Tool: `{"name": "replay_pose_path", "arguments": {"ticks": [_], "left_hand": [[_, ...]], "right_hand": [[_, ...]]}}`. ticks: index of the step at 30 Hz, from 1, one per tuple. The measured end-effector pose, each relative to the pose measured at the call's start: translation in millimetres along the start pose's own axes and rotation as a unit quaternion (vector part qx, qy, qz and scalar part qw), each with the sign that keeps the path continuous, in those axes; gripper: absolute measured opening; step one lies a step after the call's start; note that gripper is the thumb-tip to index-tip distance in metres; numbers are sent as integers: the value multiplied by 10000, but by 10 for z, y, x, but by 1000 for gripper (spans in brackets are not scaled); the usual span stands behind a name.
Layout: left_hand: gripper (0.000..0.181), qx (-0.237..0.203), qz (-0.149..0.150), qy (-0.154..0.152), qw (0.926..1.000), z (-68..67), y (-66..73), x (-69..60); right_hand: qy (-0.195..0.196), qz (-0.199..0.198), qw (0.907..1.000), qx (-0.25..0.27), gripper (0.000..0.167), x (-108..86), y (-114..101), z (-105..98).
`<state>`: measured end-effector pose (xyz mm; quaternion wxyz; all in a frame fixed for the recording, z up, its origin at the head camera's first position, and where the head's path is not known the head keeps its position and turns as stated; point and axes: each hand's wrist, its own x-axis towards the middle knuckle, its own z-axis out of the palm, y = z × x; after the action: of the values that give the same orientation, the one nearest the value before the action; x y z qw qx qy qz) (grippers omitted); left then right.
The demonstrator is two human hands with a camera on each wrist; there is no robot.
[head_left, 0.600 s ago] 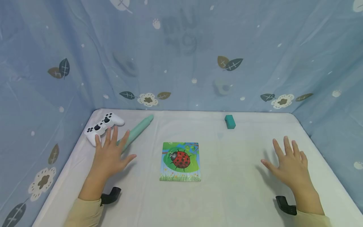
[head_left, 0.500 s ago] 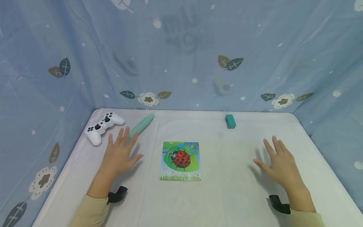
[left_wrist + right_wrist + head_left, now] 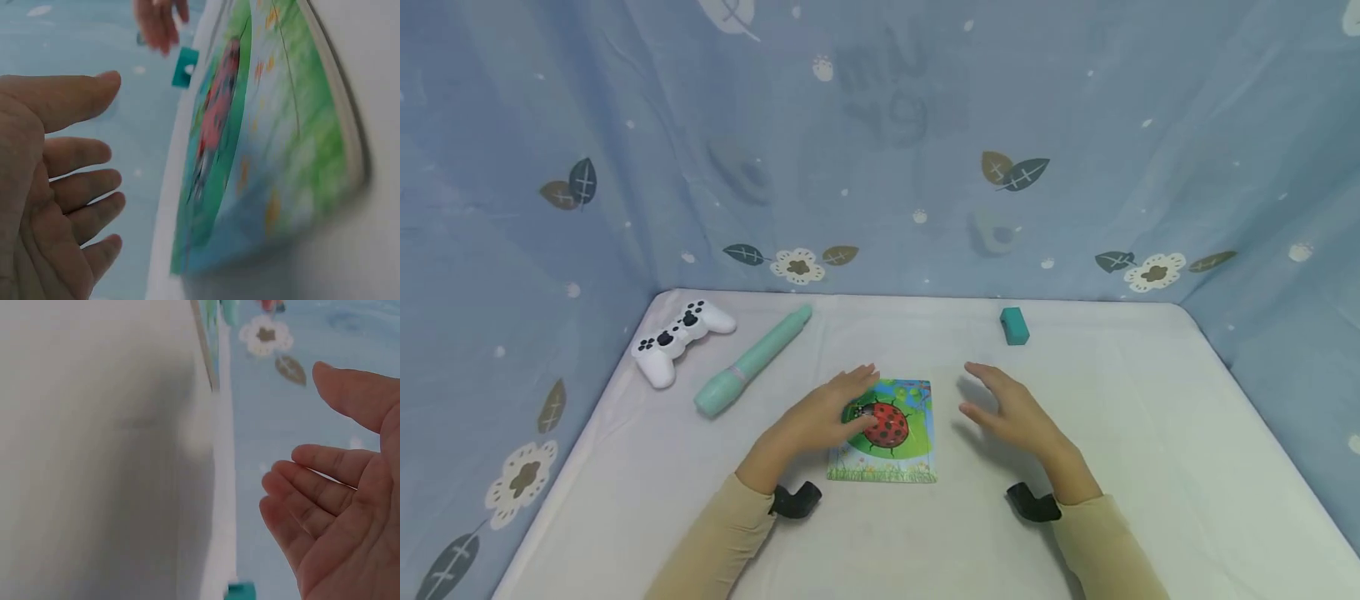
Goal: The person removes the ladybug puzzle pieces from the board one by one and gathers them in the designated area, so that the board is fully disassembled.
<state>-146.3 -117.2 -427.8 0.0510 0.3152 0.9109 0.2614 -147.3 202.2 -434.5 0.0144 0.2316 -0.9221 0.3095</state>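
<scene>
A square ladybug picture board (image 3: pixel 891 427), with thin seams like a jigsaw puzzle, lies flat on the white table. My left hand (image 3: pixel 820 419) hovers over its left edge, fingers extended and thumb apart, holding nothing. In the left wrist view the board (image 3: pixel 275 131) is blurred, and a gap separates it from the fingers. To the right of the board, my right hand (image 3: pixel 1021 421) is held above the table, its fingers loosely bent and nothing in them. The left hand hides part of the board's left side in the head view.
A white game controller (image 3: pixel 681 340) lies at the back left, beside a mint-green flashlight-shaped object (image 3: pixel 756 358). Near the back edge, right of centre, sits a small teal block (image 3: pixel 1014 326). A blue patterned curtain (image 3: pixel 895 167) surrounds the back and sides of the table.
Both hands have moved inward from the table's sides. The left has come rightward over the board's edge, uncovering the mint-green object; the right has come leftward towards the board.
</scene>
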Motion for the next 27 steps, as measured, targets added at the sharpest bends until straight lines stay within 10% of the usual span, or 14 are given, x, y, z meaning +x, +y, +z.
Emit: {"name": "replay_pose_path", "arguments": {"ticks": [9, 27], "left_hand": [[64, -259, 168, -390, 9988, 263, -34, 234], [66, -47, 383, 107, 9992, 443, -181, 267]], "right_hand": [[-541, -298, 9930, 1008, 52, 354, -160, 386], [-622, -358, 9946, 750, 39, 445, -123, 592]]}}
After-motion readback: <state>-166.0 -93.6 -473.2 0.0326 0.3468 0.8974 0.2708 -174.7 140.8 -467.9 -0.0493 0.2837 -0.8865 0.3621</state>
